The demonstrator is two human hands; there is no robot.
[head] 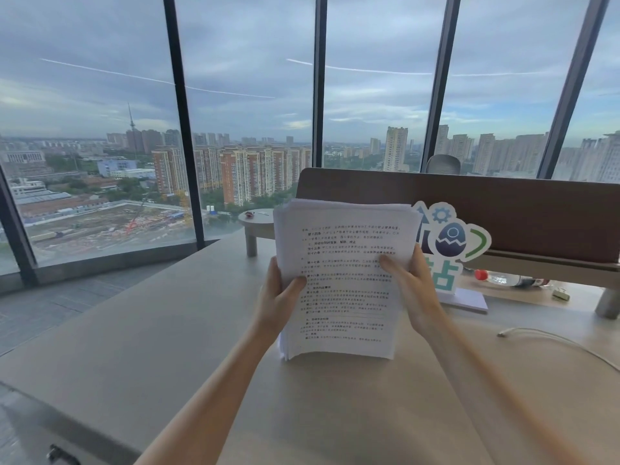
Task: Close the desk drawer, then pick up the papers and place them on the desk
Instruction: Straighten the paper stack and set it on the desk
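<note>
Holding one thick stack of papers [342,280] upright above the bench [151,330], we grip it on both sides: the left hand [278,297] has its thumb pressed on the printed front at the left edge, and the right hand [414,290] clamps the right edge with its thumb laid across the text. The fingers of both hands are wrapped behind the sheets and closed on them. The stack's lower edge looks to hang just above the benchtop, or to touch it; we cannot tell which.

We judge the drawer step to be behind us, though no drawer shows here, and the placing step to be in hand. The next move, as we read it, calls for tipping the stack flat and lowering it onto the bare surface in front, keeping the loose sheets squared so none fan out.

Counted outward: one stack, two hands, one bench. Just right of the papers stands one cut-out sign [449,243] on a white base; beyond it lies one bottle [513,280] with a red cap; one white cable [553,340] trails across the right side. One brown partition [503,213] backs the bench.
</note>
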